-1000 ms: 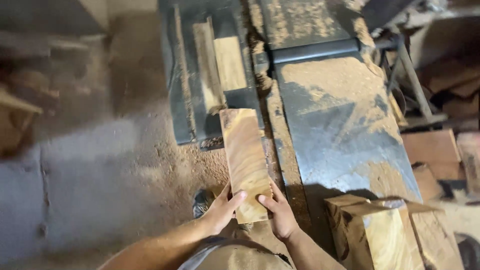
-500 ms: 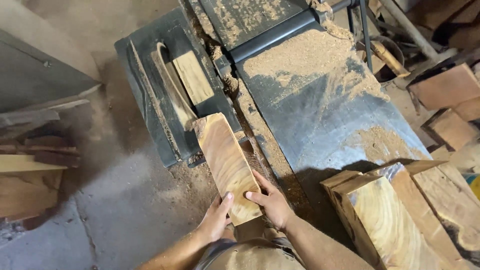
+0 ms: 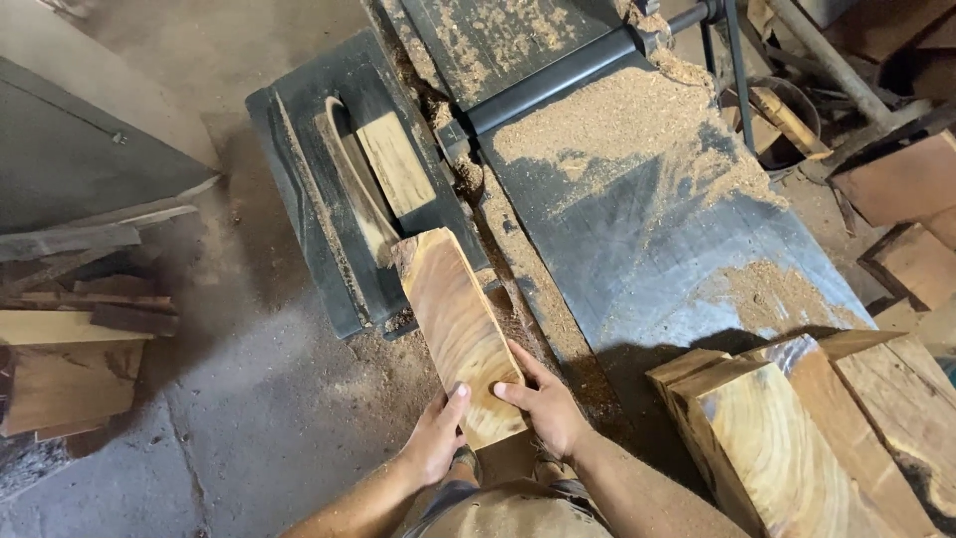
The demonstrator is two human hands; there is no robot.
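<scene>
Two hands grip the near end of a long wooden block [image 3: 460, 334]. The left hand [image 3: 435, 438] clasps its left edge, thumb on top and fingers [image 3: 453, 410] curled against the side; the right hand [image 3: 546, 408] lies on the right edge, fingers [image 3: 510, 393] flat across the top face and closed against the wood. The block has pale orange grain, and it runs away from the person at a slant. Its far end touches the dark, upright saw blade [image 3: 354, 184] that rises from the black saw desk [image 3: 299, 189]. Just beyond the blade on that desk lies a small pale offcut [image 3: 396, 164]. A strip of sawdust [image 3: 498, 239] runs along the block's right side. To the right spreads a wide grey metal desk [image 3: 647, 239], heaped with more sawdust at its far end and crossed by a black bar [image 3: 558, 80]. Near the right forearm stands a stack of thick timber blocks [image 3: 787, 438]. Well apart on the left, loose boards [image 3: 70, 359] lie on the concrete floor [image 3: 259, 428].
</scene>
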